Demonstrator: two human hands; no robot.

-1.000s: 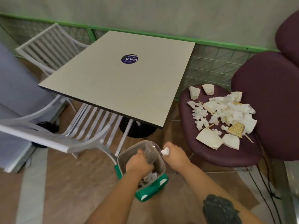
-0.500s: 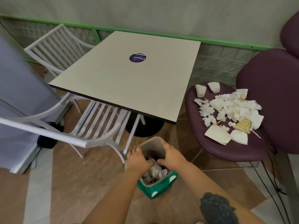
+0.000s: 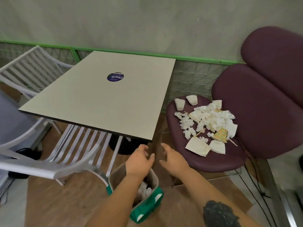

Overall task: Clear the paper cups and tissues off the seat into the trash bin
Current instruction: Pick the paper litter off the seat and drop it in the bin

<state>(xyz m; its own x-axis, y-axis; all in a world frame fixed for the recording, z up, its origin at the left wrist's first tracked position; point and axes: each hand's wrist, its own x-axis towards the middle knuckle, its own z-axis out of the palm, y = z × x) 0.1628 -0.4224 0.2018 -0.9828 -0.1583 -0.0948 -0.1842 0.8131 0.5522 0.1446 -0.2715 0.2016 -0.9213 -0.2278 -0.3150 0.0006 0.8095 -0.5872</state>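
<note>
**Litter on the purple seat, both hands empty**

A wooden floor ran under a pale bench. Left hand and right hand hovered with fingers loosely spread, holding nothing. The trash bin stood just below them. Crumpled tissues and paper cups lay on the seat beyond the right hand.

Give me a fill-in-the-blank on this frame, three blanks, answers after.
1. The crumpled white tissues and flattened paper cups lie on the ____ padded seat.
2. Both the left hand and right hand hold ____.
3. The green-based trash bin stands on the ____.
Answers: purple; nothing; floor
</note>
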